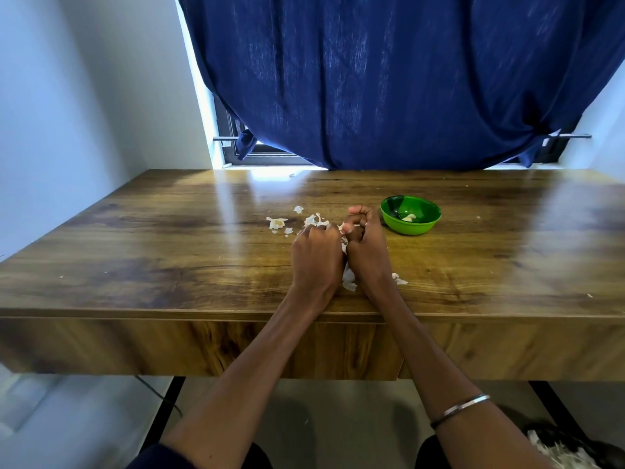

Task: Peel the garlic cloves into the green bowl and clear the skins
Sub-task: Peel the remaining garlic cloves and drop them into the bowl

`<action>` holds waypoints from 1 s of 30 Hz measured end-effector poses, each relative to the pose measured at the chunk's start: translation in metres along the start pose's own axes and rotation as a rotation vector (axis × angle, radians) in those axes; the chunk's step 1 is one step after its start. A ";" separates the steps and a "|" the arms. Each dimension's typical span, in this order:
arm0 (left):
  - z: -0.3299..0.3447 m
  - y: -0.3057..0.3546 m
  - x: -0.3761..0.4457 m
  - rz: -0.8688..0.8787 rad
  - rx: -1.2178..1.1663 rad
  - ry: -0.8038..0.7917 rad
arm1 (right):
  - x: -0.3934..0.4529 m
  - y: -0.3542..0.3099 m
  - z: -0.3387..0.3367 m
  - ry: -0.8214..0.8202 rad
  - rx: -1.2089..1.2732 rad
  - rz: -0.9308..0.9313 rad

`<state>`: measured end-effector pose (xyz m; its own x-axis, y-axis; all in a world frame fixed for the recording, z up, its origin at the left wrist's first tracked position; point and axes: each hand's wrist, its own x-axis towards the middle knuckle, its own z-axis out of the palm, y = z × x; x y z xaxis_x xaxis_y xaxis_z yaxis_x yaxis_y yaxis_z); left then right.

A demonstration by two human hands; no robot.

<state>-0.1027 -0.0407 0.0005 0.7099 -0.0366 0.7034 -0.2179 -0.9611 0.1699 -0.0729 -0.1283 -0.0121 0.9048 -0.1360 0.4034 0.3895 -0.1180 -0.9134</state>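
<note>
— Where's the clove?
— Pinched between both, over the worktop [169,238]: left hand [316,252] curled on one side, right hand [367,242] curled on the other, knuckles touching. Mostly hidden; just a pale sliver of garlic clove [345,227] showing.
— Long axis?
— Can't tell, too covered.
— And the green bowl [392,218]?
— Just right of the right hand, a little farther back; closer for that hand. Peeled cloves [409,217] already inside.
— Skins [278,223]?
— Scattered left of and beyond the left hand, more between the wrists.
</note>
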 end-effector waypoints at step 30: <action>0.021 -0.032 0.006 -0.480 -0.954 0.065 | -0.001 -0.001 0.000 -0.061 -0.045 -0.043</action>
<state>-0.0776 -0.0162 -0.0151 0.8294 0.3302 0.4507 -0.3796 -0.2589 0.8882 -0.0737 -0.1279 -0.0117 0.8967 -0.0702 0.4370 0.4214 -0.1665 -0.8914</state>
